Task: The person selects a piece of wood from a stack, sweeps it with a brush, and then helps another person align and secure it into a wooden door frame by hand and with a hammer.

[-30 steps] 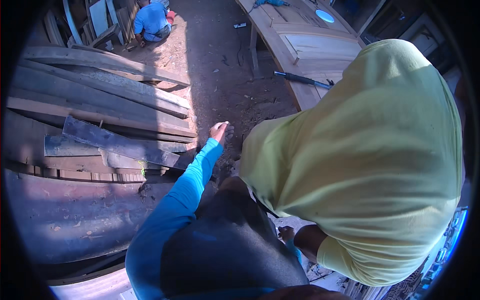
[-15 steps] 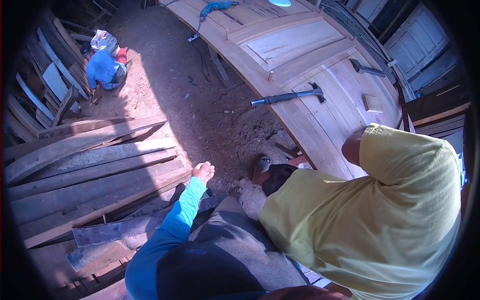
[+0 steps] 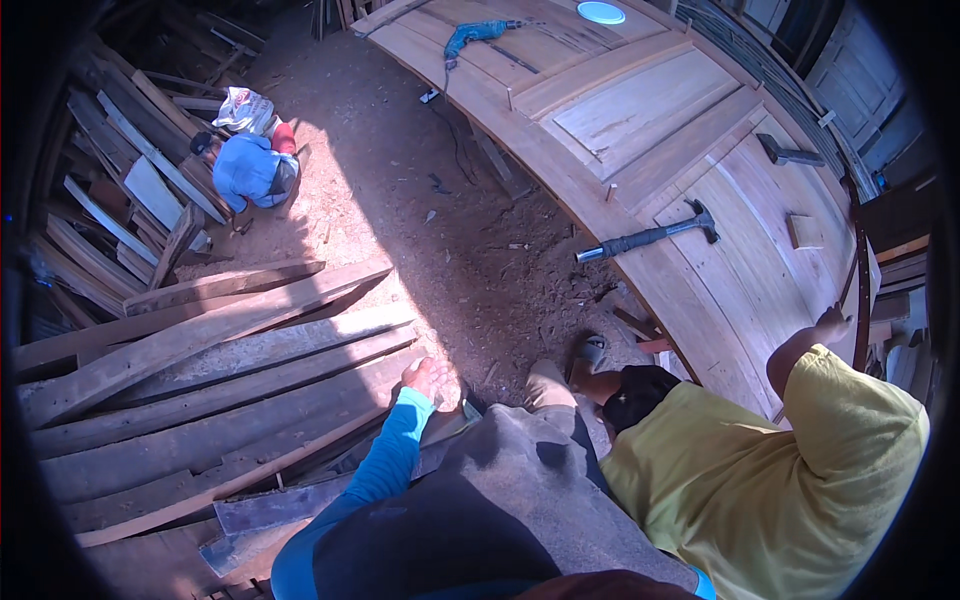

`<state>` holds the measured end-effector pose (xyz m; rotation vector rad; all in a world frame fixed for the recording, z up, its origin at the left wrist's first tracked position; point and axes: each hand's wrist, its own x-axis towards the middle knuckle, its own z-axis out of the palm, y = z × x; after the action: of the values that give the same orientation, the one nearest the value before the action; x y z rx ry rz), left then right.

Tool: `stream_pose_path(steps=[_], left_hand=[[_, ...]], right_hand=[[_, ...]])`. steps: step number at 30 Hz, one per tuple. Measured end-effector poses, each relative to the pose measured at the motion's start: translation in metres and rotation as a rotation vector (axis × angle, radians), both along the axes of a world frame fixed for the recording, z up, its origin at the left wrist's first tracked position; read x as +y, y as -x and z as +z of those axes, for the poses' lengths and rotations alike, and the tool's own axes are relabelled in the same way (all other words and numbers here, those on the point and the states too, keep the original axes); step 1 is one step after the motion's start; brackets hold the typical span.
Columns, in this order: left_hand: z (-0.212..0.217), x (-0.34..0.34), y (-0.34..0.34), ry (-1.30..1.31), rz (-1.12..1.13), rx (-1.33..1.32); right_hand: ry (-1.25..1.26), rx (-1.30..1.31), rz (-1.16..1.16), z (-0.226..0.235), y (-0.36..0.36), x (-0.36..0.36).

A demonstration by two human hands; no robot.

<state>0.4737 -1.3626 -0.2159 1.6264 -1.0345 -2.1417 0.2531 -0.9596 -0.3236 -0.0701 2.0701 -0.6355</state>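
My left hand point(image 3: 428, 378), at the end of a blue sleeve, hangs in front of me beside the stacked timber boards point(image 3: 230, 420). Its fingers are loosely curled, and nothing shows in them. My right hand is out of view; only a bit of blue sleeve point(image 3: 705, 584) shows at the lower edge. To my right, a person in a yellow shirt point(image 3: 740, 470) stands against a large wooden panelled door point(image 3: 690, 330), one hand point(image 3: 830, 324) over it. A claw hammer point(image 3: 650, 238) with a dark wrapped grip lies across the door, its handle end overhanging the edge.
Farther along the door are a teal power drill point(image 3: 478, 38), a white round lid point(image 3: 601, 12), a dark clamp-like block point(image 3: 788, 152) and a small wood block point(image 3: 804, 231). A person in blue point(image 3: 250, 170) crouches by leaning planks point(image 3: 150, 150) at far left. Dirt floor point(image 3: 440, 270) runs between.
The view has turned left, so the door, hammer and boards sit farther right and lower. The yellow-shirted person's forearm and hand now show. My left hand stays low by the boards.
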Motion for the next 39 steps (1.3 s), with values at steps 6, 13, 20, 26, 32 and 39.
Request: stream_pose_path(steps=[6,13,20,26,32,39], left_hand=[[0.012,-0.087,0.126,0.089,-0.073,0.160],[0.039,-0.172,0.299,0.228,-0.401,0.298],[0.022,-0.282,0.345,0.138,-0.354,0.218],[0.062,-0.381,0.458,0.441,-0.432,0.263],[0.101,-0.500,0.557,1.074,-0.561,0.191],[0.095,-0.546,0.669,1.528,-0.789,0.257]], right_hand=[[-0.004,0.014,-0.020,0.005,0.029,-0.043],[-0.102,-0.012,-0.109,-0.007,0.055,-0.078],[-0.096,-0.056,-0.331,0.006,0.102,-0.173],[-0.039,-0.002,-0.605,-0.003,0.122,-0.255],[-0.412,-0.063,-0.334,-0.095,0.053,-0.339],[-0.202,0.025,-1.222,0.057,0.045,-0.504]])
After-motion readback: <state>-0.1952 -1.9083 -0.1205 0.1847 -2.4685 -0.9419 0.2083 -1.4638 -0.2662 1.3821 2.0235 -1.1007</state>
